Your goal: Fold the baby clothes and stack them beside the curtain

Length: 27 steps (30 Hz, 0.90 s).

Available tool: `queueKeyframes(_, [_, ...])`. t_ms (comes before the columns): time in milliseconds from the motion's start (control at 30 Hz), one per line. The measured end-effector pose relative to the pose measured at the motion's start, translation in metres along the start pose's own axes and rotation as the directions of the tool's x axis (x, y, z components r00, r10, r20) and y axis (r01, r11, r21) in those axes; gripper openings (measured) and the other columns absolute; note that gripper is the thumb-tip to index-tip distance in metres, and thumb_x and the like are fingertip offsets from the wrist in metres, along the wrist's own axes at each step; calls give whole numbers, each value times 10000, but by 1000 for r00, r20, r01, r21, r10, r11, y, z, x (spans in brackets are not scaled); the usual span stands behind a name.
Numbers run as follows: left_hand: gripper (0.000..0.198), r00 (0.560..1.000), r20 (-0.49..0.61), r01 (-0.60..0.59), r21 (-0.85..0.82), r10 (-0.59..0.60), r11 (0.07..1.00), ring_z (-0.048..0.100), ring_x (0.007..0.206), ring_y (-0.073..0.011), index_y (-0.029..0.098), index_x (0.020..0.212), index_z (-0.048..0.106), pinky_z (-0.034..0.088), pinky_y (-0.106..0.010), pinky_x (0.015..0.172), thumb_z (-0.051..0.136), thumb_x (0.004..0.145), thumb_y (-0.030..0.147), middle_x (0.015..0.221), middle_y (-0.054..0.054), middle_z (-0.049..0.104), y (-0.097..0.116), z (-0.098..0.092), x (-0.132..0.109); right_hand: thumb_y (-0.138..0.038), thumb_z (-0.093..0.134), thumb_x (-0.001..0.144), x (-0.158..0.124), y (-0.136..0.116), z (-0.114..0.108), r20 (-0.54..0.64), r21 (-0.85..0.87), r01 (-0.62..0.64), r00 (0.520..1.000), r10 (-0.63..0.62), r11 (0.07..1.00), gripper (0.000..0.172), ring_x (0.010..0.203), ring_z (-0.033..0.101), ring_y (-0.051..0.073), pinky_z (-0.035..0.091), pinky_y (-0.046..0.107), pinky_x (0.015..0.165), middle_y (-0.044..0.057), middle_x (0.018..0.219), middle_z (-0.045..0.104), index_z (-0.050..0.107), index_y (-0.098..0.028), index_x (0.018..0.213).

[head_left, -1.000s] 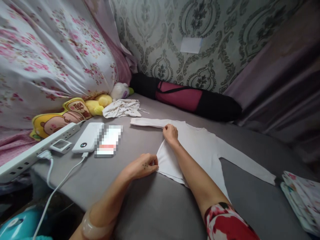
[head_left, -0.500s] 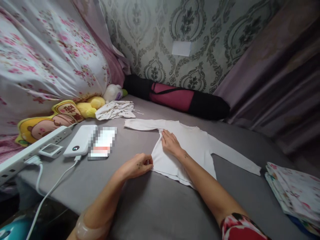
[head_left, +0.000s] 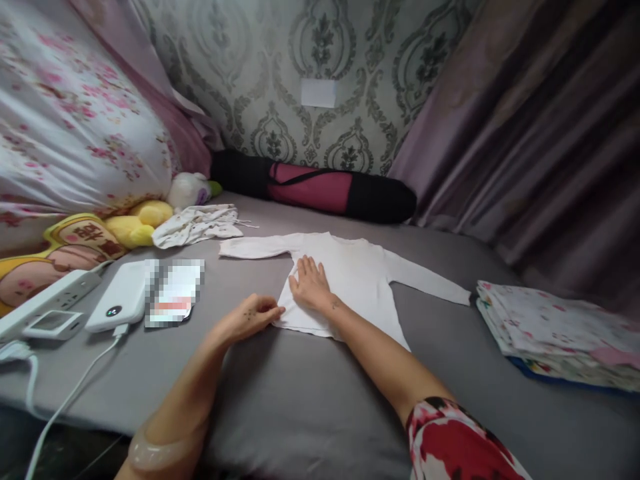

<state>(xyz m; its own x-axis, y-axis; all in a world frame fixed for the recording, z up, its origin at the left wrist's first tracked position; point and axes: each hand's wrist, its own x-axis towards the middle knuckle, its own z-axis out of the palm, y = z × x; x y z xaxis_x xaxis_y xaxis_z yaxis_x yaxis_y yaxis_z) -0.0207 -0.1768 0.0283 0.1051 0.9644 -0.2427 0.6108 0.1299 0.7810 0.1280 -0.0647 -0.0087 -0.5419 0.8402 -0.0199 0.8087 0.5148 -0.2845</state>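
A white long-sleeved shirt [head_left: 355,287] lies spread on the grey bed sheet [head_left: 300,393], its sleeves reaching out to both sides. My right hand [head_left: 311,283] rests flat on the shirt's left part, just below the armpit, with the fingers stretched out. At the shirt's lower left corner, my left hand [head_left: 255,317] pinches the hem between thumb and fingers. Part of the shirt's bottom edge is hidden under my right forearm.
To the left lie a phone [head_left: 175,293], a white power bank [head_left: 123,293] with a cable, and a power strip [head_left: 55,300]. Behind them are plush toys [head_left: 135,227] and a crumpled spotted cloth [head_left: 197,225]. Folded fabrics [head_left: 555,327] sit at right; a long black-and-red bag [head_left: 315,190] lies along the wall.
The view has turned to the right, so everything appears shifted left. My right hand's fingers have spread a little on the shirt, while my left hand stays at the hem corner.
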Motion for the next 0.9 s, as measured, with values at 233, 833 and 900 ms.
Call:
queueKeyframes(233, [464, 931, -348, -123, -21, 108, 992, 417, 552, -112, 155, 667, 604, 328, -218, 522, 533, 755, 605, 545, 32, 484, -7, 7, 14, -492, 257, 981, -63, -15, -2, 94, 120, 204, 972, -216, 972, 725, 1487, 34, 285, 11, 516, 1193, 178, 1605, 109, 198, -11, 1521])
queueKeyframes(833, [340, 947, -64, -209, 624, 316, 753, 571, 739, -210, 192, 721, 653, 361, -290, 668, 465, 881, 426, 725, -58, 660, 25, 28, 30, -254, 525, 934, -102, 95, -111, 157, 579, 256, 896, -414, 774, 293, 1024, 646, 153, 457, 215, 888, 58, 1102, 718, 681, -122, 1144])
queueKeyframes(900, [291, 926, 1, -304, 597, 377, 743, 583, 808, -216, 198, 795, 666, 379, -294, 723, 472, 900, 388, 801, -66, 676, 58, 44, 28, -182, 510, 912, -93, 140, -119, -57, 482, 75, 997, -54, 873, 260, 941, 659, 156, 470, 233, 840, 64, 1015, 733, 705, -116, 1071])
